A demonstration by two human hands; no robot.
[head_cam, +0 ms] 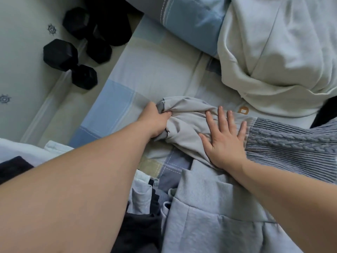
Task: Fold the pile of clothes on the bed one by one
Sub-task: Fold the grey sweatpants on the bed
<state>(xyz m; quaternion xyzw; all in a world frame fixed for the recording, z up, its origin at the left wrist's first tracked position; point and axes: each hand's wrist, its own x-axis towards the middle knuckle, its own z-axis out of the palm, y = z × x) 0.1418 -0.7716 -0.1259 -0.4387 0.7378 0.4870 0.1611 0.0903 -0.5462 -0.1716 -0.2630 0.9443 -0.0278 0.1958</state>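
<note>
Mid-fold on grey top (pixel 187 115): left hand (pixel 155 121) bunches its edge, right hand (pixel 226 137) flat, pinning it. Next probably pull edge across, smooth.

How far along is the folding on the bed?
Early, it seems: no finished folded stack shows. In hand: left hand grips the light grey garment at its bunched end, right hand presses it flat. Left: cable-knit sweater, cream garment, pale blue sweatshirt, all unfolded.

Bare bedsheet (pixel 155 70) lies open mid-bed, hemmed by a pillow (pixel 191 21) at the far end and a cream heap (pixel 273 61) (knitted sweater (pixel 291 143) just beside it) on the right.
</note>
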